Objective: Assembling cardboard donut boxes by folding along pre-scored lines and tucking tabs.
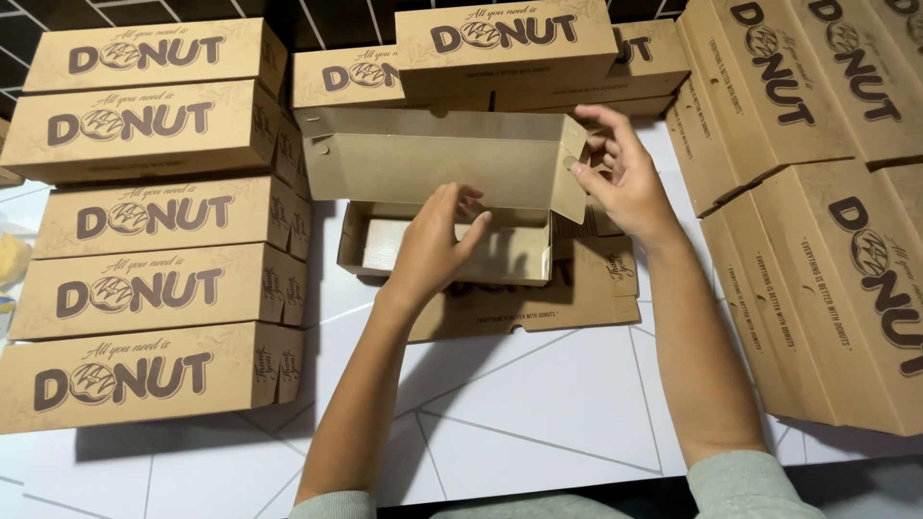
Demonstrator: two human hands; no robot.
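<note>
An open brown cardboard box (377,252) sits in the middle of the white table, its lid (433,159) standing upright behind it. My left hand (433,245) reaches over the front wall into the box, fingers bent against the inside. My right hand (620,178) pinches the lid's right side flap (569,178) between thumb and fingers. Under the box lies a flat unfolded box blank (577,293), printed side up.
Closed printed boxes are stacked at the left (144,288), along the back (500,43) and leaning at the right (827,240). The white table (538,404) with thin grey lines shows in front. A yellow item (12,259) peeks in at the far left edge.
</note>
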